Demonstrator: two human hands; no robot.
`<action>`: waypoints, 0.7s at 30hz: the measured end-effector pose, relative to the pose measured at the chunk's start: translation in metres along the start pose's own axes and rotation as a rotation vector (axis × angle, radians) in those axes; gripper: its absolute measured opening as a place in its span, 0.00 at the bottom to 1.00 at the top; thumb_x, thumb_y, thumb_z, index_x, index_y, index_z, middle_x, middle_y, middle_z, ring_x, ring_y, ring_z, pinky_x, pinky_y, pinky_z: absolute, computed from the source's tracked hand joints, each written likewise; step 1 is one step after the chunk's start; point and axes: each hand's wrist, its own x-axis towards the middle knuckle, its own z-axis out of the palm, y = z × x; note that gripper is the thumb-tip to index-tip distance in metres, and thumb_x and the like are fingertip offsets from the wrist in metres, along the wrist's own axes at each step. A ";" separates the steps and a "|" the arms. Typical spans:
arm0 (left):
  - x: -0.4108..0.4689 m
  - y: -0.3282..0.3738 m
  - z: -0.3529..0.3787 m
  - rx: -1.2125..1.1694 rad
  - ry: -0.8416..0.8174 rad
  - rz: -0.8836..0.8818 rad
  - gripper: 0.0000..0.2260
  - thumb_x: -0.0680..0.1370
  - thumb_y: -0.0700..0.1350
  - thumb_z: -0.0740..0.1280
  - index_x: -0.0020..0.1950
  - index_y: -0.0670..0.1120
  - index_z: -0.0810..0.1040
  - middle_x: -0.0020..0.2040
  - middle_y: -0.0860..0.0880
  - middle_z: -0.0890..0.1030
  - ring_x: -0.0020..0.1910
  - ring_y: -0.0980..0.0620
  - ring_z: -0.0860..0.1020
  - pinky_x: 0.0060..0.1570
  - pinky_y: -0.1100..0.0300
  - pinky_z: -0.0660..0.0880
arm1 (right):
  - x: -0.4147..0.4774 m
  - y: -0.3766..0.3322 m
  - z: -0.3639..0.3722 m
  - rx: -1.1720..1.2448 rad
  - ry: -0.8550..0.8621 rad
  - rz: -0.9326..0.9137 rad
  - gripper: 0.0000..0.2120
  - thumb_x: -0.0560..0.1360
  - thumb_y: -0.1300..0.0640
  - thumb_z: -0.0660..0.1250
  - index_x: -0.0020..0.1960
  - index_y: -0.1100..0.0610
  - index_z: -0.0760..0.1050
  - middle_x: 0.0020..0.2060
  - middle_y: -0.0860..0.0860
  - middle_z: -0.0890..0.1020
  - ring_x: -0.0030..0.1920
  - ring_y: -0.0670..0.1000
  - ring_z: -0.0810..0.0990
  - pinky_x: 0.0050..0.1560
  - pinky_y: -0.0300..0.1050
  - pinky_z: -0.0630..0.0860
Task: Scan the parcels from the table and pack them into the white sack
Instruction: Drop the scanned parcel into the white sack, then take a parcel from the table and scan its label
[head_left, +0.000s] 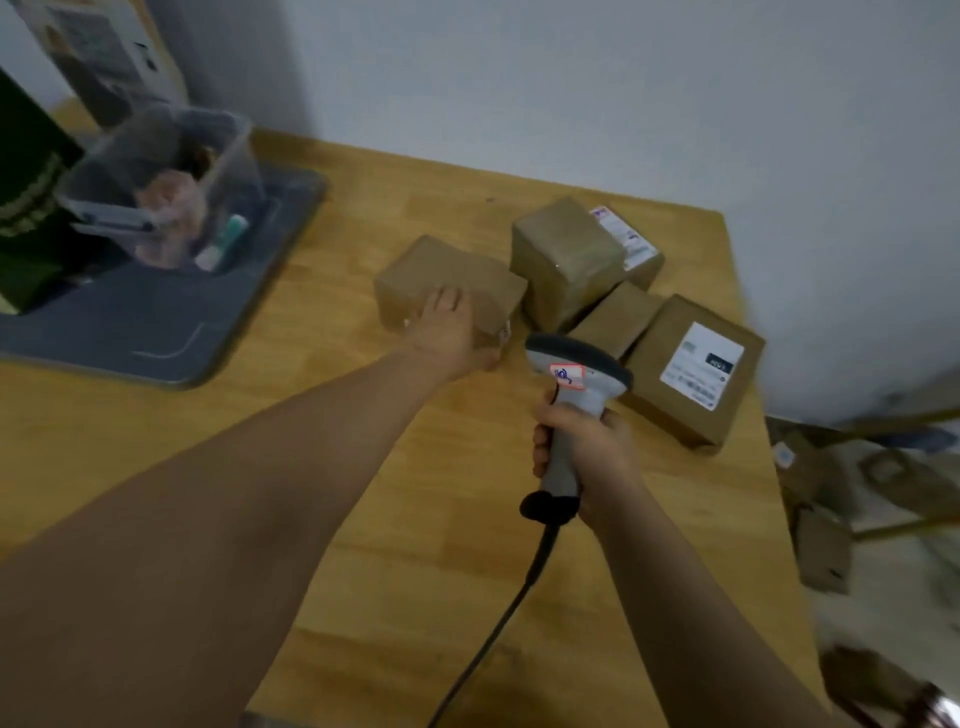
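**Hand on parcel, scanner poised**

The person's left hand (447, 332) lies on the near top edge of a plain brown parcel (441, 275). Its fingers are stretched close together over the top and the thumb sits low at the near corner. Blur makes it impossible to tell whether a grip has closed. The right hand (582, 457) is wrapped around the handle of a corded scanner (576, 369), with the scanner's head aimed toward 12 o'clock.

The likeliest slip is a one-handed lift from the near edge, which could let the box tip or slide off the palm. No full label shows on its upper faces, so it probably needs turning before the scanner can read it, and a hasty turn invites a drop. A tall parcel (566, 260) stands just beside it at 2 o'clock and could be knocked if the box is dragged rather than raised. The cable (519, 597) trails toward 6 o'clock across the table (415, 519) and may snag a passing forearm. The white sack is out of view, so the carry would leave the frame.

The brown parcel lies under the left hand and runs on toward 12 o'clock, at 10 o'clock from the scanner's head. A labelled parcel (696, 374) lies at 3 o'clock of that head. A grey tray (156, 338) sits well apart at 9 o'clock.
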 end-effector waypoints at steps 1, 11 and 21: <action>0.011 0.005 0.003 0.031 -0.003 -0.014 0.46 0.74 0.64 0.65 0.78 0.41 0.46 0.78 0.44 0.51 0.78 0.44 0.47 0.75 0.48 0.50 | 0.002 0.000 -0.005 -0.001 -0.007 0.001 0.06 0.73 0.66 0.68 0.40 0.59 0.73 0.25 0.53 0.76 0.23 0.49 0.73 0.24 0.41 0.72; -0.026 -0.004 0.022 0.215 0.015 0.052 0.39 0.77 0.65 0.57 0.78 0.41 0.53 0.78 0.42 0.56 0.76 0.45 0.55 0.73 0.52 0.55 | 0.005 0.011 -0.020 -0.060 -0.022 0.072 0.04 0.73 0.66 0.67 0.42 0.61 0.73 0.25 0.53 0.76 0.23 0.50 0.73 0.26 0.42 0.72; -0.114 -0.026 -0.007 0.287 -0.307 0.207 0.49 0.66 0.64 0.71 0.77 0.48 0.50 0.76 0.47 0.51 0.75 0.43 0.50 0.72 0.48 0.54 | -0.015 0.027 -0.011 -0.103 0.017 0.078 0.04 0.72 0.66 0.68 0.40 0.62 0.74 0.27 0.54 0.77 0.24 0.50 0.75 0.26 0.42 0.73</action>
